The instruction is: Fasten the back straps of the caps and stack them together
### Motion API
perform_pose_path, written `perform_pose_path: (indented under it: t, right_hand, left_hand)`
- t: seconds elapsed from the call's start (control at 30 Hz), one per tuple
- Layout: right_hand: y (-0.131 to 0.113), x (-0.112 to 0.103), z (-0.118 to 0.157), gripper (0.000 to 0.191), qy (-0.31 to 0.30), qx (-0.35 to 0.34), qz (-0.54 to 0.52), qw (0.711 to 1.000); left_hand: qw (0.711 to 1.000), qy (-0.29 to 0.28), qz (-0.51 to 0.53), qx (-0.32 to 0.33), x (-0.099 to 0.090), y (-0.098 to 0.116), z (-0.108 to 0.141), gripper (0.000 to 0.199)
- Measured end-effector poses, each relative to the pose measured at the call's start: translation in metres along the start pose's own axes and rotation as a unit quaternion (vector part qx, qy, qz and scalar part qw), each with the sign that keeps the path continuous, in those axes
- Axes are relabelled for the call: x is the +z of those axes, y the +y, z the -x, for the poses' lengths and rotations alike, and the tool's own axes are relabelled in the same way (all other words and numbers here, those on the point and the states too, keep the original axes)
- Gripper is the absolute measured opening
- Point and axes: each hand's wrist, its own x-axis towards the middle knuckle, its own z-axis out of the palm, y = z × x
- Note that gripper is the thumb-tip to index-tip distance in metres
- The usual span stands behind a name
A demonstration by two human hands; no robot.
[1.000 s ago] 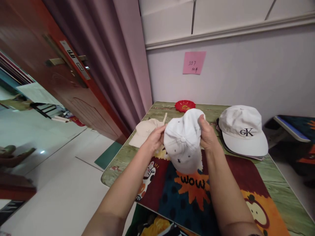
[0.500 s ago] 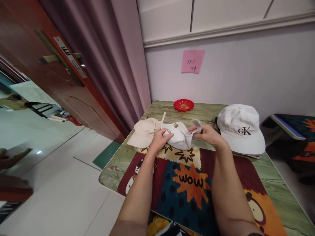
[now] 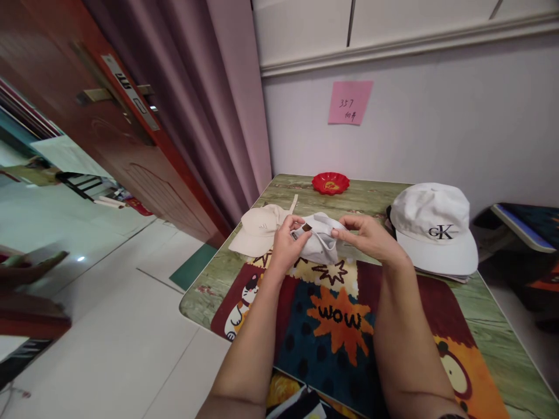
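Between both hands is a small white cap [image 3: 321,251], its strap side turned up. My left hand [image 3: 290,240] pinches its left side near a brown patch. On the right edge, by the strap, my right hand [image 3: 364,235] grips it between thumb and fingers. A cream cap [image 3: 257,228] lies just left of my left hand, its strap end sticking up. To the right of my right hand, a white cap with black CK letters [image 3: 430,227] rests on top of other caps or brims, mostly hidden.
A red scalloped dish [image 3: 331,183] stands at the back of the green wood-patterned table [image 3: 203,291]. A colourful mat [image 3: 297,331] covers the front. Behind are a wall with a pink note [image 3: 350,103], a purple curtain [image 3: 218,110] and a wooden door [image 3: 144,169] at left.
My left hand has shifted up to the white cap's strap side. My right hand has moved slightly inward with the strap, which now lies nearer the crown. The view has shifted slightly.
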Motion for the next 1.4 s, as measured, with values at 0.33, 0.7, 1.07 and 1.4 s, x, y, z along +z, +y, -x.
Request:
perform_pose_path:
  t: [0.33, 0.7, 1.07, 1.4]
  right_hand:
    - [0.009, 0.037, -0.021, 0.036, 0.075, 0.040, -0.096, 0.992]
    - [0.000, 0.022, -0.014, 0.024, 0.134, 0.081, -0.138, 0.978]
    - [0.003, 0.045, -0.024, 0.036, 0.104, 0.079, -0.114, 0.985]
    - [-0.004, 0.038, -0.018, 0.020, 0.087, 0.043, 0.001, 0.995]
  left_hand:
    - [0.920, 0.049, -0.310, 0.236, 0.004, 0.006, 0.008, 0.017]
    - [0.992, 0.097, 0.072, -0.020, 0.008, 0.002, 0.005, 0.023]
    - [0.925, 0.156, 0.292, -0.184, 0.011, 0.012, 0.007, 0.031]
    - [0.867, 0.062, 0.418, -0.264, 0.005, 0.013, 0.009, 0.031]
